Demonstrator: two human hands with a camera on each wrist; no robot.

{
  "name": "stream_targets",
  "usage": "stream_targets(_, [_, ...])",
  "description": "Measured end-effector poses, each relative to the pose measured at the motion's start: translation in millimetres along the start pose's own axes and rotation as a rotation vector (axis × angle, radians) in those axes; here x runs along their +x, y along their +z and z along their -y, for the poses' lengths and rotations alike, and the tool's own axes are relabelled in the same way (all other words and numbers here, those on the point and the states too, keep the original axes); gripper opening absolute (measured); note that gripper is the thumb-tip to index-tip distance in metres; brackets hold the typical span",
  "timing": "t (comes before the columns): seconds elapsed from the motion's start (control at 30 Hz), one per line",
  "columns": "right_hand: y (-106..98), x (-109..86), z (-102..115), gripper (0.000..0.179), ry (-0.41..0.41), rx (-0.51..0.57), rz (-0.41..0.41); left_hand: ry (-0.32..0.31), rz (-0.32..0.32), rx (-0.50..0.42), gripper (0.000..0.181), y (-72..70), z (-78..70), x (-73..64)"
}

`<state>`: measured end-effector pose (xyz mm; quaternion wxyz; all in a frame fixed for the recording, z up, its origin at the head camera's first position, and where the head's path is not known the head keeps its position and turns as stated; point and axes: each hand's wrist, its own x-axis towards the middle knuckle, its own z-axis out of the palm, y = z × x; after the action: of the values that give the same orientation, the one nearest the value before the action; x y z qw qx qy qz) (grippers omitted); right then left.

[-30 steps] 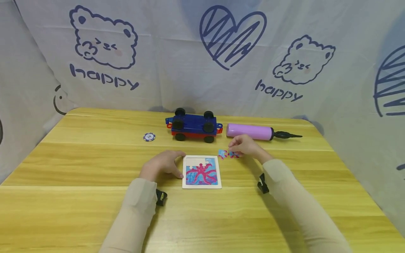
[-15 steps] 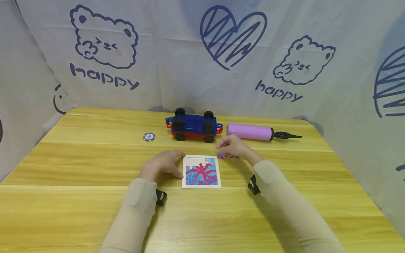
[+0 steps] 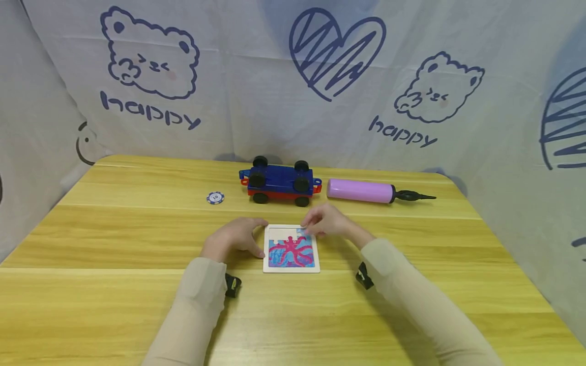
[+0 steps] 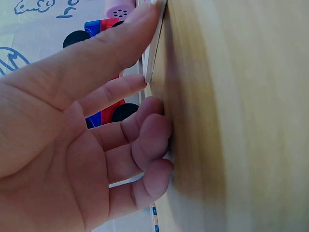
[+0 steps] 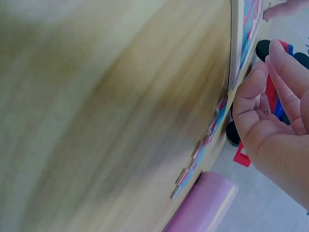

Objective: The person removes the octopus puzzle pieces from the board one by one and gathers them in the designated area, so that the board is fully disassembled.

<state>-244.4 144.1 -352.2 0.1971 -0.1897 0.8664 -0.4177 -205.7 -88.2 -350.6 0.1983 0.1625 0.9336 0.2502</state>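
Observation:
A white-framed jigsaw puzzle with a pink octopus lies flat on the wooden table; the bare upper left part of its picture area is cream. At its left edge is my left hand, thumb and index finger touching the frame, the other fingers loosely bent. My right hand hovers at the top right corner, fingertips over the rim, and whether they touch it I cannot tell. Nothing shows between its bent fingers. In the right wrist view, loose puzzle pieces lie on the table beside the frame; my right hand hides them in the head view.
Behind the puzzle stands a stacked blue and red toy wagon with black wheels. A purple hand pump lies to its right. On the left is a blue and white poker chip. A printed cloth hangs behind the table.
My right hand has moved left, from the loose pieces to the puzzle's top right corner. My left hand has stayed at the frame's left edge.

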Motion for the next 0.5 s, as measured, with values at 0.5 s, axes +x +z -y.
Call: stream_targets(0.5, [9.0, -3.1, 1.3, 0.019, 0.037, -0.049, 0.027, 0.009, -0.001, -0.007, 0.071, -0.3, 0.4, -1.6])
